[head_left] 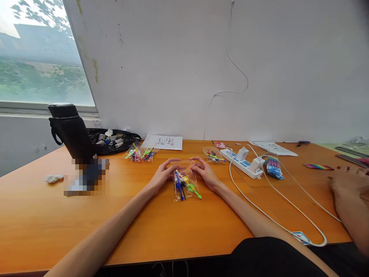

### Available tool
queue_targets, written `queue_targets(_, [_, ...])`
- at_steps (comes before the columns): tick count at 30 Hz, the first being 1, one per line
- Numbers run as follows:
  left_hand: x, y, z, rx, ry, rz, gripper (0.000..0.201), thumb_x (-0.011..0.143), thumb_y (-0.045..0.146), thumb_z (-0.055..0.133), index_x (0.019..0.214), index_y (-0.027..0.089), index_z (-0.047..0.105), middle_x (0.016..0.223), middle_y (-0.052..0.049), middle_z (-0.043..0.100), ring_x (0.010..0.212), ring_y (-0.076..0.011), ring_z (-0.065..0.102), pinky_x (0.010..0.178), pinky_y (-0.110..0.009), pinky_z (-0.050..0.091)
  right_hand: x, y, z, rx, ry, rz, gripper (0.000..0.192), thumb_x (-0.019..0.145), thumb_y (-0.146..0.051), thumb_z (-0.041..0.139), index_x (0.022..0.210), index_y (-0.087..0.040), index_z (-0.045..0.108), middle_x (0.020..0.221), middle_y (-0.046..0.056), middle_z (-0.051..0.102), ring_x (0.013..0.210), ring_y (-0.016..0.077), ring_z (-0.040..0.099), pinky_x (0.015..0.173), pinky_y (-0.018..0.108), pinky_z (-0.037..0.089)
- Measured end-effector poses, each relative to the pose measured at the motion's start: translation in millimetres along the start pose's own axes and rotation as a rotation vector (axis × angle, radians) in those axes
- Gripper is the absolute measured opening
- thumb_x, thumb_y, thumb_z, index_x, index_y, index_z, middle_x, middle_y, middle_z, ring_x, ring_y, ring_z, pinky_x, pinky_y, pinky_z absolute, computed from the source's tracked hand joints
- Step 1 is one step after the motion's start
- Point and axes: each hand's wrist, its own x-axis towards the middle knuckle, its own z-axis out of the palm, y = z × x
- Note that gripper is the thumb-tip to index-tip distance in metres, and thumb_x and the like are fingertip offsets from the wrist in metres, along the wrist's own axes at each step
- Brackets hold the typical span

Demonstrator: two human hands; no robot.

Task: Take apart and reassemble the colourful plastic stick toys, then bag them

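A small clear plastic bag (184, 184) holding several coloured picks lies flat on the orange table (144, 227) in front of me. My left hand (163, 173) pinches the bag's top left edge with its fingertips. My right hand (205, 172) pinches the top right edge. Both hands rest on the table on either side of the bag's mouth.
More filled bags lie behind: two (141, 154) at the left, one (213, 156) at the right. A black flask (72, 132), a black pouch (115, 139), papers (164, 142), a white power strip (242, 161) with cables and a striped packet (273, 166) are around. Another person's hand (350, 188) rests at the right edge.
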Motion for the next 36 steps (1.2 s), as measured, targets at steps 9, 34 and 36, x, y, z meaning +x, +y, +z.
queue_targets(9, [-0.3, 0.8, 1.1, -0.035, 0.031, -0.009, 0.044, 0.082, 0.048, 0.07, 0.116, 0.024, 0.057, 0.12, -0.011, 0.071, 0.101, -0.0273, 0.072, 0.08, -0.037, 0.058, 0.5, -0.3, -4.6, -0.015, 0.054, 0.037, 0.027, 0.074, -0.041, 0.075, 0.09, -0.02, 0.07, 0.083, 0.002, 0.066, 0.081, 0.016, 0.059, 0.075, 0.027, 0.046])
queue_targets(34, [-1.2, 0.5, 0.0, 0.062, 0.073, 0.018, 0.034, 0.084, 0.047, 0.059, 0.096, 0.016, 0.066, 0.12, -0.013, 0.066, 0.099, -0.0288, 0.07, 0.074, -0.035, 0.058, 0.7, -0.2, -14.3, -0.12, -0.001, -0.046, 0.027, 0.087, -0.04, 0.06, 0.089, -0.017, 0.073, 0.093, 0.006, 0.071, 0.077, 0.0153, 0.061, 0.068, 0.027, 0.05])
queue_targets(36, [-2.3, 2.4, 2.3, 0.093, 0.087, 0.024, 0.032, 0.083, 0.046, 0.06, 0.093, 0.016, 0.066, 0.117, -0.012, 0.067, 0.097, -0.027, 0.07, 0.072, -0.032, 0.057, 1.8, 1.1, -14.7, -0.149, 0.026, -0.059, 0.028, 0.086, -0.041, 0.063, 0.091, -0.017, 0.075, 0.096, 0.007, 0.072, 0.079, 0.0161, 0.062, 0.073, 0.03, 0.052])
